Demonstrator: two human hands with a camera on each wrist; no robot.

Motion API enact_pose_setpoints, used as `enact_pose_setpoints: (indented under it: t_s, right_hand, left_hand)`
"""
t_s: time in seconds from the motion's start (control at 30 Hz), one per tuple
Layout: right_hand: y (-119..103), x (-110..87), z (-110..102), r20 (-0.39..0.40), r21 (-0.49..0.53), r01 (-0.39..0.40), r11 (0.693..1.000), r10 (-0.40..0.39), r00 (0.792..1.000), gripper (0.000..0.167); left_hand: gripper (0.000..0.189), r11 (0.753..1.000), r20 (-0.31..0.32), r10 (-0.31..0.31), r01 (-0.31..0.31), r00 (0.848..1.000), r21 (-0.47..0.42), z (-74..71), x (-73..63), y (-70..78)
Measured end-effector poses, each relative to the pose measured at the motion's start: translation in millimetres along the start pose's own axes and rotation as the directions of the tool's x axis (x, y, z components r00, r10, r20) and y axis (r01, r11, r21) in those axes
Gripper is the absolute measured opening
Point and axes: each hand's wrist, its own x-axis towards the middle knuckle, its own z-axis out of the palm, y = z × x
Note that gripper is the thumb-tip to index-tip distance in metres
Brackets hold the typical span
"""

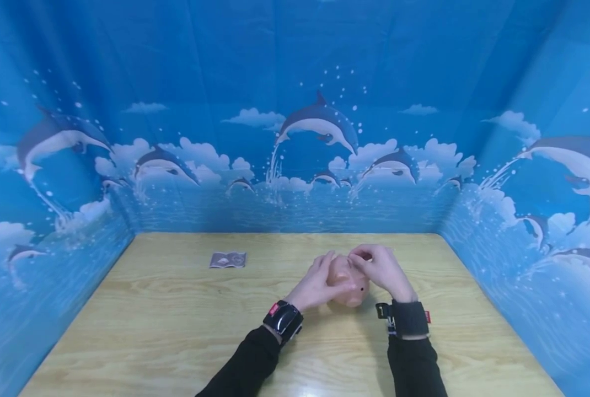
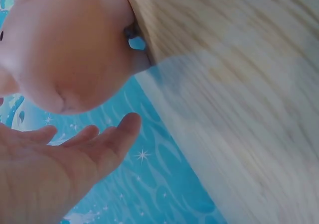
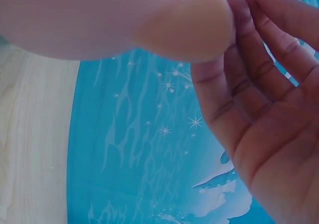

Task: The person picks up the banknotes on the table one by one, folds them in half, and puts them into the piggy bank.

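Note:
A pink piggy bank [image 1: 343,278] stands on the table, its snout and dark eye toward me. My left hand [image 1: 317,284] holds it from the left, thumb across the front and fingers along the far side. In the left wrist view the rounded body and stubby feet of the piggy bank [image 2: 75,45] show above my left fingers [image 2: 117,137]. My right hand [image 1: 381,270] is at the top, thumb and forefinger brought together close by the ear. The ear covers part of the right fingertips [image 3: 244,10] in the right wrist view, and I cannot tell what they pinch.
A small flat greyish-purple printed piece [image 1: 228,259] lies on the wooden table [image 1: 176,331], left of the piggy bank. Blue curtains [image 1: 225,204] with dolphins and clouds enclose the back and both sides.

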Motion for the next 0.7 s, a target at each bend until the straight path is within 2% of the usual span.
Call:
enact_pose_setpoints:
  t_s: [0.27, 0.5, 0.7]
  right_hand:
    - [-6, 0.0, 4, 0.003, -0.012, 0.047, 0.999, -0.047, 0.999, 0.016]
    - [-14, 0.3, 6, 0.002, -0.013, 0.079, 0.997, -0.079, 0.997, 0.018]
    - [-19, -0.7, 9, -0.009, 0.017, 0.091, 0.996, -0.091, 0.996, 0.017]
  left_hand:
    - [0.105, 0.997, -0.002, 0.016, -0.016, 1.000, 0.080, -6.8, -11.3, -9.7]
    - [0.108, 0.995, -0.015, -0.038, 0.039, 0.999, 0.094, -16.0, -17.8, -23.1]
    - [0.099, 0.991, -0.013, -0.010, 0.011, 1.000, 0.136, -25.4, -24.7, -31.6]
